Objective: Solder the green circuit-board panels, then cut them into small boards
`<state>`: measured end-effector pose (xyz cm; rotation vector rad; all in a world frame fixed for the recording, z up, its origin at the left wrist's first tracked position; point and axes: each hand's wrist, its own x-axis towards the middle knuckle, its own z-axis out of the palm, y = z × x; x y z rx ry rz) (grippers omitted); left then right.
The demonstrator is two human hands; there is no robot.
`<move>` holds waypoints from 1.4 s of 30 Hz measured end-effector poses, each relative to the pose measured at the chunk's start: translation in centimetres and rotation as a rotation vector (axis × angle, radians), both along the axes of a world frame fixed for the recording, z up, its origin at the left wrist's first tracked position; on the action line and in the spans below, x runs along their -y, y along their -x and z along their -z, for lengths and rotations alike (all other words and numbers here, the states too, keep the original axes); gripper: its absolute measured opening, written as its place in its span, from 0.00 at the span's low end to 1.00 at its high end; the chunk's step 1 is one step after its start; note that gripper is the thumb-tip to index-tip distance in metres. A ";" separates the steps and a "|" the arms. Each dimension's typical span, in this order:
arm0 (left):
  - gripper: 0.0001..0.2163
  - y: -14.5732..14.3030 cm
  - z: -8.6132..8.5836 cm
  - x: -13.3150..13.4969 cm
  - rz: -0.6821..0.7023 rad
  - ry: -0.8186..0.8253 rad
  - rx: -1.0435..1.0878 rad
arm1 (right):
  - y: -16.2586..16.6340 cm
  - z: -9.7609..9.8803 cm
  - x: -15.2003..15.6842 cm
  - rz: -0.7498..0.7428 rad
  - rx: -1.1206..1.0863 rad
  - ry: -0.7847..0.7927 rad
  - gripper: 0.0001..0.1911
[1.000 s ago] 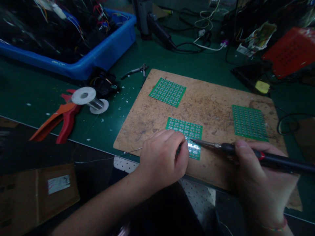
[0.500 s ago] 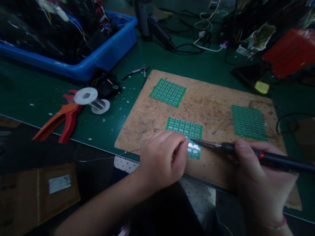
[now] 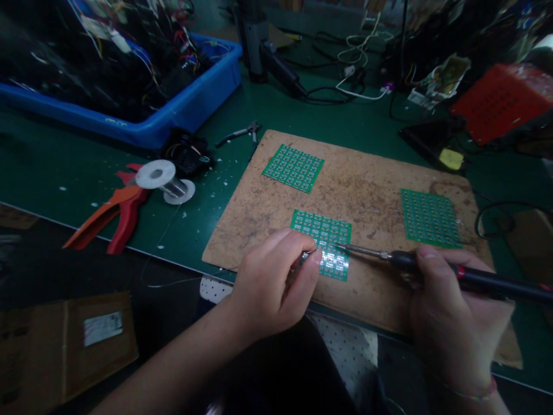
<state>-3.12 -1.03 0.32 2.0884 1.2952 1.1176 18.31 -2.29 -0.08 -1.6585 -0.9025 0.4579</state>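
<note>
My right hand (image 3: 453, 305) grips a black soldering iron (image 3: 475, 280) like a pen. Its metal tip reaches left over the nearest green circuit board panel (image 3: 330, 230), at about its middle. My left hand (image 3: 276, 282) is closed in a pinch at the panel's lower left and covers that corner. Solder wire (image 3: 173, 283) runs from a spool (image 3: 173, 187) on the left toward this hand; a small shiny bit shows between the fingers, mostly hidden. Two more panels lie on the brown board (image 3: 363, 178): one panel (image 3: 294, 167) at back left, another panel (image 3: 431, 218) at right.
Red-orange handled pliers (image 3: 116, 210) lie beside the spool, with small cutters (image 3: 239, 134) behind the board. A blue bin (image 3: 199, 95) full of wired parts stands at back left. A red box (image 3: 501, 104) and a yellow sponge (image 3: 451, 158) are at back right.
My left hand has drawn slightly left, away from the iron's tip, uncovering more of the near panel. The iron stays over the panel. The whole view has shifted a little.
</note>
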 end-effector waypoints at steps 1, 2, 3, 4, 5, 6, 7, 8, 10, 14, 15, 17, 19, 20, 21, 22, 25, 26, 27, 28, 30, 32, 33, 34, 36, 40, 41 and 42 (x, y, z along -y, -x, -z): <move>0.04 -0.2 0.2 0.1 0.007 -0.007 -0.013 | 0.0 0.0 0.0 0.004 0.014 0.007 0.13; 0.05 -0.3 0.4 0.2 0.017 -0.012 -0.026 | 0.0 0.0 0.0 0.006 0.026 0.013 0.13; 0.06 -0.5 0.7 0.3 0.029 -0.013 -0.037 | 0.0 -0.1 0.1 0.007 0.034 0.018 0.13; 0.07 -0.6 0.9 0.3 0.041 -0.012 -0.046 | 0.0 -0.1 0.1 0.004 0.043 0.026 0.13; 0.07 -0.7 1.0 0.4 0.050 -0.006 -0.054 | 0.0 -0.1 0.1 0.001 0.051 0.032 0.13; 0.07 -0.8 1.2 0.3 0.051 0.001 -0.060 | 0.1 -0.1 0.1 0.000 0.060 0.032 0.13; 0.06 -0.9 1.2 0.3 0.047 0.007 -0.065 | 0.1 -0.1 0.1 -0.004 0.071 0.032 0.13; 0.06 -0.9 1.2 0.2 0.040 0.011 -0.069 | 0.1 -0.1 0.1 -0.010 0.079 0.030 0.13; 0.06 -1.0 1.1 0.1 0.031 0.022 -0.082 | 0.1 -0.1 0.1 -0.014 0.110 0.036 0.12; 0.06 -1.0 1.1 -0.1 0.031 0.036 -0.111 | 0.0 -0.1 0.1 -0.005 0.151 0.067 0.13; 0.06 -1.0 1.1 -0.1 0.032 0.040 -0.114 | 0.0 -0.1 0.1 -0.007 0.152 0.070 0.13; 0.05 -1.0 1.3 0.0 0.038 0.055 -0.120 | 0.0 -0.1 0.1 -0.013 0.148 0.074 0.12; 0.05 -1.0 1.3 0.0 0.045 0.063 -0.123 | 0.1 -0.1 0.2 -0.010 0.141 0.077 0.12; 0.05 -1.0 1.3 0.0 0.045 0.065 -0.123 | 0.1 -0.2 0.2 -0.009 0.138 0.077 0.12; 0.05 -1.0 1.3 0.0 0.045 0.066 -0.123 | 0.1 -0.2 0.2 -0.008 0.139 0.073 0.12; 0.05 -1.0 1.3 0.0 0.044 0.064 -0.123 | 0.2 -0.2 0.2 -0.008 0.142 0.070 0.12; 0.06 -1.0 1.2 -0.1 0.043 0.052 -0.128 | 0.2 -0.2 0.2 -0.016 0.163 0.071 0.12; 0.06 -1.1 1.3 -0.1 0.044 0.049 -0.129 | 0.2 -0.2 0.1 -0.017 0.165 0.076 0.12; 0.06 -1.1 1.3 -0.1 0.046 0.048 -0.128 | 0.2 -0.2 0.1 -0.016 0.163 0.082 0.12; 0.06 -1.0 1.3 -0.2 0.047 0.049 -0.129 | 0.2 -0.2 0.1 -0.016 0.160 0.086 0.12; 0.05 -1.0 1.4 -0.2 0.053 0.056 -0.137 | 0.2 -0.2 0.1 -0.022 0.153 0.083 0.12; 0.05 -1.0 1.5 -0.1 0.054 0.066 -0.150 | 0.1 -0.2 0.1 -0.032 0.153 0.076 0.12; 0.05 -1.0 1.5 -0.1 0.053 0.069 -0.155 | 0.1 -0.2 0.1 -0.036 0.156 0.075 0.12; 0.05 -1.1 1.6 -0.1 0.050 0.071 -0.158 | 0.1 -0.2 0.1 -0.038 0.160 0.075 0.12; 0.05 -1.1 1.6 -0.1 0.047 0.071 -0.164 | 0.1 -0.2 0.1 -0.036 0.163 0.075 0.12; 0.05 -1.2 1.5 -0.2 0.053 0.070 -0.179 | 0.1 -0.1 0.1 -0.027 0.179 0.075 0.12; 0.05 -1.2 1.5 -0.2 0.056 0.073 -0.181 | 0.1 -0.1 0.1 -0.025 0.189 0.073 0.12; 0.05 -1.1 1.4 -0.2 0.057 0.073 -0.182 | 0.0 -0.1 0.1 -0.024 0.197 0.072 0.12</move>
